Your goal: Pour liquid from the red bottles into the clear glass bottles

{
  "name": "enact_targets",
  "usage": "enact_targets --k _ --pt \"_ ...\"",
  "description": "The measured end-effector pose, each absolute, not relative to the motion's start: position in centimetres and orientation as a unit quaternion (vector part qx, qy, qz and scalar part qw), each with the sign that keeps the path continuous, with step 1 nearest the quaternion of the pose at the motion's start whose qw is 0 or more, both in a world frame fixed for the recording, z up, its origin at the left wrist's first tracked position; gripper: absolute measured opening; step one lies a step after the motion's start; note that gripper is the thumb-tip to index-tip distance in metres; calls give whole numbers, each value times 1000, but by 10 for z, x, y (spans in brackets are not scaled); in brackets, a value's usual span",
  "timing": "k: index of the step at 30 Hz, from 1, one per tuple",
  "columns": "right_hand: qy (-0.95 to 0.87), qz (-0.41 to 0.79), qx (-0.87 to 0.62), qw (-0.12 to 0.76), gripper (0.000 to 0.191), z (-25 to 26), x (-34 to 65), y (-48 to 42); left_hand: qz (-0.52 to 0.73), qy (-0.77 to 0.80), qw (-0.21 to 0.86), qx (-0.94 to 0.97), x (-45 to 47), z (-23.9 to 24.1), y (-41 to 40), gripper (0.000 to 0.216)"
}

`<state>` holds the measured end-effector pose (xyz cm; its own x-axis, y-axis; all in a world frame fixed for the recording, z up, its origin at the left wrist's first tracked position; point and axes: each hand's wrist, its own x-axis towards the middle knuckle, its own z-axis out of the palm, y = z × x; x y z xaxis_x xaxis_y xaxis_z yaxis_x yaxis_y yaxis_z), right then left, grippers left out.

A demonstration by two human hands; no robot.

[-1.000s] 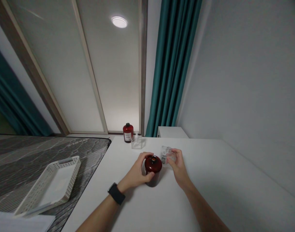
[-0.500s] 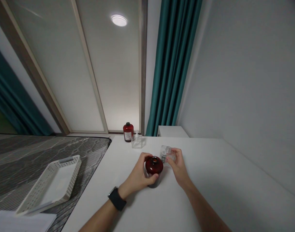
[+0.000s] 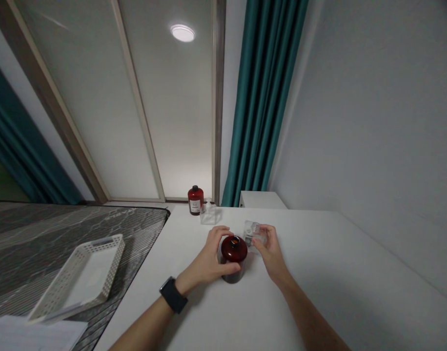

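A dark red, rounded bottle (image 3: 234, 249) with an uncapped neck stands upright on the white table (image 3: 223, 317). My left hand (image 3: 212, 261), with a black watch on its wrist, is spread around the bottle's left side; its fingers are apart and look loosened from the glass, though I cannot tell if the thumb still touches. To the right, my right hand (image 3: 269, 248) grips a small clear bottle (image 3: 252, 228) by its side, tilted close to the red one. Its lower part is partly hidden by my fingers.
At the far table edge stand another red bottle (image 3: 195, 202) with a black cap and white label, and a clear pump bottle (image 3: 209, 215). A white perforated basket (image 3: 111, 263) and white paper (image 3: 36, 334) lie lower left. A wall (image 3: 373, 122) borders the right.
The fingers of my left hand have straightened and opened away from the red bottle, and the wrist has shifted slightly left. My right hand keeps its hold on the clear bottle.
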<state>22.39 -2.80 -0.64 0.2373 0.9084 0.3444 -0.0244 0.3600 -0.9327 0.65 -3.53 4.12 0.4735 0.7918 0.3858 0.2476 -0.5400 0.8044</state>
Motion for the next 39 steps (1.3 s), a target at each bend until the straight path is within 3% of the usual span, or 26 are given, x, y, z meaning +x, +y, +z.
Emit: enact_targets --k 6,11,19,39 --pt "-499 363 -435 656 43 -7 225 -27 384 358 300 796 12 45 -37 56" --pt "-494 363 -433 661 43 -5 225 -28 364 316 279 830 -4 51 -27 62" --pt "-510 338 -434 661 41 -5 225 -29 347 243 343 839 -17 53 -8 42" --pt "-556 319 -438 630 43 -13 227 -20 392 234 437 775 -13 51 -17 33"
